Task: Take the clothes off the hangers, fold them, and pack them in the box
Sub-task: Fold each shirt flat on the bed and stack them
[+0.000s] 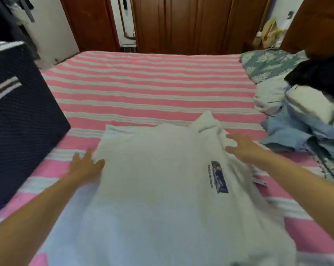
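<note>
Matt white cloth shirt [152, 179]

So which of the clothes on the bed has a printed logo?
The white shirt spread flat under both hands; a dark blue print sits near its right edge. The crumpled blue and white pile at right shows none.

A bed [143, 87] covered in a pink-and-white striped sheet carries everything here. A white shirt [152, 179] with a small dark blue print near one edge lies spread across its near part. At the left edge stands a dark navy fabric box [22, 120] with pale stripes on its side. Along the right side lies a heap of clothes [300, 120] in white, light blue and black. Beyond the heap, at the far right corner, rests a grey-green floral cloth [268, 64].
</note>
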